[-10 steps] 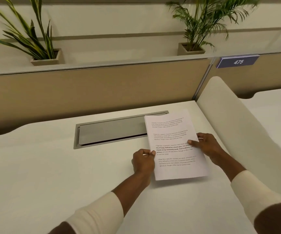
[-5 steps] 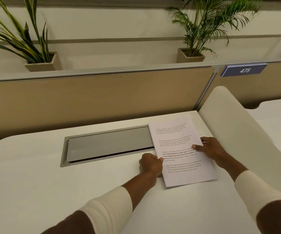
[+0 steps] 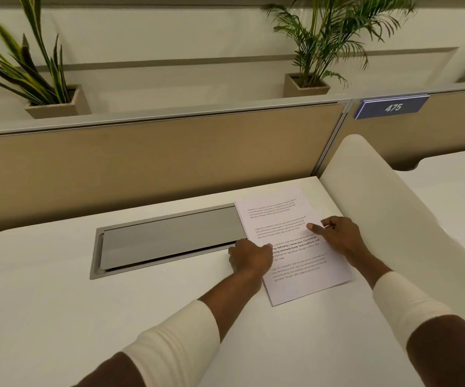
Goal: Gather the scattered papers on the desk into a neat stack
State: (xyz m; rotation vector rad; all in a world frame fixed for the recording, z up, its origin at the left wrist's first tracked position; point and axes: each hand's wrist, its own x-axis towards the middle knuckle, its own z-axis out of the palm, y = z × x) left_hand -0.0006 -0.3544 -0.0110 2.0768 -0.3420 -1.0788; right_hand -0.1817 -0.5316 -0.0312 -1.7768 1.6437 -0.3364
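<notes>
On smooth desk (image 3: 58, 317), flat rectangular papers (image 3: 295, 280)

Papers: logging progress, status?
Left hand and right hand flat on papers. One stack, on desk. Nothing in the way.

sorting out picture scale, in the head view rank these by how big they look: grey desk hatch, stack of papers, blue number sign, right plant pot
1. grey desk hatch, though the stack of papers looks close to it.
2. stack of papers.
3. blue number sign and right plant pot: too alike to rank, and both sit farther from the camera.
</notes>
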